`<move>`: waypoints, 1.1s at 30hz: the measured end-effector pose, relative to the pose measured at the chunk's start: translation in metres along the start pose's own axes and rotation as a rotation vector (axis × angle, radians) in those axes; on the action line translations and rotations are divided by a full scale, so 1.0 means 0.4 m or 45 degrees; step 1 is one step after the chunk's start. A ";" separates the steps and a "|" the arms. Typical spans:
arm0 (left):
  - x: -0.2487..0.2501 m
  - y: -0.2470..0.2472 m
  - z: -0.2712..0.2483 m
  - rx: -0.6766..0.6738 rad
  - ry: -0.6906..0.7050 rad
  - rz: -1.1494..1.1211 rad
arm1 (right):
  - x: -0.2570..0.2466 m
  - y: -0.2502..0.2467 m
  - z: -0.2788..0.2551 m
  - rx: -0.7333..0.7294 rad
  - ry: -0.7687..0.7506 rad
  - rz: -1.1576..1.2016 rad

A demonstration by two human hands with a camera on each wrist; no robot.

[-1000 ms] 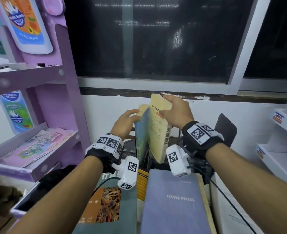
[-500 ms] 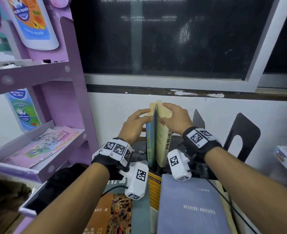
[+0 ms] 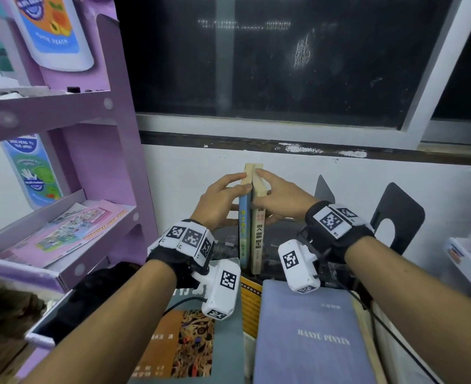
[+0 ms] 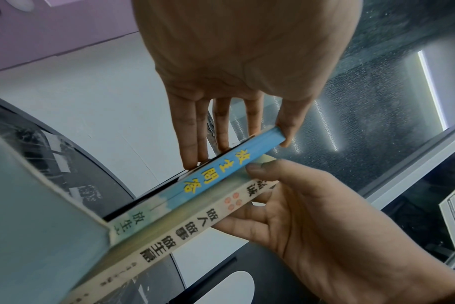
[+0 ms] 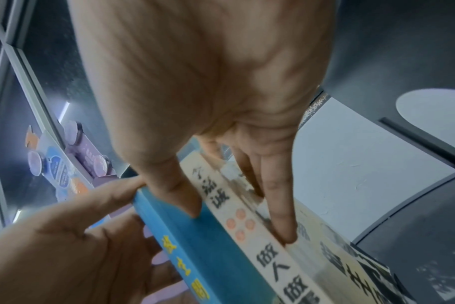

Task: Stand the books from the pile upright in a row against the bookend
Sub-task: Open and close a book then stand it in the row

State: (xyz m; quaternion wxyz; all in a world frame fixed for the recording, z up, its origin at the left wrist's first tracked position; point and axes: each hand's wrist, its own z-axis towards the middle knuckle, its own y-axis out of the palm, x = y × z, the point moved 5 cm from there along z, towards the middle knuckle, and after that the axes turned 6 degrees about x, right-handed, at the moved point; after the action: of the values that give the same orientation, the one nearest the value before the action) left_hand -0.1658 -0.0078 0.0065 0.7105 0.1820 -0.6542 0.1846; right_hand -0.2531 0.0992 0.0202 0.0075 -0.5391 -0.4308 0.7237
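Brought the cream book (image 3: pixel 257 239) up from its lean of a second ago and closed it flush against the blue book (image 3: pixel 244 231), spines toward the camera, both upright on the desk (image 3: pixel 270 263) below the window sill. Shut the gap that had fanned open at the top half a second back

Pressed the pair together from both sides. Laid the left hand (image 3: pixel 220 200) flat on the blue book's outer cover, fingers fairly straight, thumb hooked over the top corner. Set the right hand (image 3: pixel 278 198) against the cream book's outer cover the same way, fingers stretched along it, thumb resting on the spines where the two meet. Clasped nothing in a fist on either side; squeezed and steadied only

Left a black bookend (image 3: pixel 397 217) standing well apart to the right, touching neither book. Showed, in the left wrist view, a dark plate edge just beside the blue book's far cover; could not tell whether that was a second bookend already backing the row

Judged two books as good as stood, though likely to topple if let go without support. Left the pile (image 3: pixel 312 336) near the person untouched: a grey-blue book on top at the right, a book with an orange patterned cover (image 3: pixel 184 345) to its left, more to go
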 end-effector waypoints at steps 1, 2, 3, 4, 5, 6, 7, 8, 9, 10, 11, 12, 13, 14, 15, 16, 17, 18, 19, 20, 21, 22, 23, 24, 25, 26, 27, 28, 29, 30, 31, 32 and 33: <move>0.001 -0.001 -0.001 0.001 0.001 0.002 | -0.001 0.003 -0.006 -0.054 0.000 0.018; 0.001 -0.002 -0.002 0.001 0.002 0.006 | -0.003 0.006 -0.015 -0.100 -0.007 0.020; 0.002 -0.002 -0.004 -0.002 0.003 0.008 | -0.004 0.009 -0.024 -0.128 -0.019 0.013; 0.002 -0.002 -0.005 -0.007 0.003 0.010 | -0.004 0.010 -0.031 -0.130 -0.038 -0.001; 0.003 -0.001 -0.006 -0.012 0.003 0.014 | -0.006 0.009 -0.037 -0.113 -0.058 -0.012; 0.003 -0.001 -0.006 -0.014 0.004 0.020 | -0.007 0.008 -0.042 -0.088 -0.073 -0.016; 0.004 -0.001 -0.007 -0.015 0.006 0.026 | -0.008 0.007 -0.045 -0.065 -0.083 -0.014; 0.004 -0.001 -0.006 -0.010 0.008 0.030 | -0.007 0.008 -0.045 -0.049 -0.090 -0.008; 0.004 -0.001 -0.006 -0.007 0.009 0.030 | -0.006 0.009 -0.043 -0.037 -0.093 0.011; 0.004 -0.001 -0.007 -0.006 0.008 0.031 | -0.003 0.010 -0.041 -0.023 -0.091 0.042; 0.004 -0.001 -0.007 -0.007 0.007 0.030 | -0.001 0.011 -0.039 -0.009 -0.090 0.073; 0.005 -0.001 -0.007 -0.008 0.005 0.027 | 0.000 0.012 -0.036 0.003 -0.092 0.093; 0.005 -0.001 -0.007 -0.007 0.004 0.023 | 0.001 0.014 -0.035 0.008 -0.092 0.101; 0.005 -0.002 -0.007 -0.005 0.005 0.020 | 0.001 0.016 -0.034 0.004 -0.092 0.101; 0.006 -0.002 -0.006 -0.001 0.006 0.021 | 0.001 0.018 -0.034 -0.004 -0.096 0.097; 0.005 -0.003 -0.005 0.002 0.006 0.023 | 0.000 0.020 -0.036 -0.013 -0.103 0.089; 0.006 -0.005 -0.005 0.004 0.006 0.019 | -0.002 0.023 -0.039 -0.018 -0.114 0.081; 0.005 -0.006 -0.006 0.004 0.006 0.011 | -0.003 0.025 -0.042 -0.017 -0.124 0.071; 0.005 -0.008 -0.006 0.002 0.004 0.003 | -0.004 0.027 -0.043 -0.011 -0.132 0.061; 0.004 -0.008 -0.006 -0.002 0.001 -0.001 | -0.003 0.027 -0.044 0.001 -0.134 0.053; 0.003 -0.009 -0.007 -0.006 -0.002 0.000 | -0.002 0.026 -0.045 0.014 -0.139 0.044; 0.004 -0.009 -0.007 -0.009 0.002 0.003 | -0.005 0.025 -0.047 0.028 -0.152 0.019; 0.004 -0.008 -0.007 -0.014 0.004 0.004 | -0.008 0.023 -0.048 0.041 -0.170 -0.035; 0.003 -0.007 -0.007 -0.019 0.001 0.002 | -0.011 0.022 -0.051 0.059 -0.193 -0.117; 0.003 -0.006 -0.007 -0.024 -0.001 0.000 | -0.013 0.019 -0.053 0.085 -0.216 -0.198; 0.002 -0.003 -0.008 -0.031 -0.002 -0.001 | -0.013 0.017 -0.055 0.116 -0.228 -0.245; 0.002 -0.001 -0.008 -0.037 -0.001 0.002 | -0.013 0.015 -0.056 0.141 -0.228 -0.256; 0.002 0.000 -0.008 -0.039 0.001 0.004 | -0.011 0.015 -0.055 0.156 -0.229 -0.256; 0.002 0.000 -0.007 -0.038 0.002 0.005 | -0.010 0.016 -0.053 0.165 -0.230 -0.259; 0.001 0.000 -0.006 -0.037 0.001 0.005 | -0.007 0.016 -0.050 0.170 -0.231 -0.265; 0.001 -0.001 -0.005 -0.036 0.000 0.006 | -0.005 0.017 -0.048 0.173 -0.235 -0.269; 0.001 -0.002 -0.004 -0.036 0.000 0.007 | -0.004 0.018 -0.047 0.178 -0.241 -0.272; 0.001 -0.002 -0.004 -0.035 0.001 0.009 | -0.004 0.018 -0.046 0.183 -0.244 -0.274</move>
State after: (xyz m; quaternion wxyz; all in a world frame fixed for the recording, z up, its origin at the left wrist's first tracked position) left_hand -0.1638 -0.0079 0.0067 0.7125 0.1697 -0.6571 0.1781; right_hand -0.2347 0.1053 0.0161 0.0822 -0.4165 -0.4319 0.7958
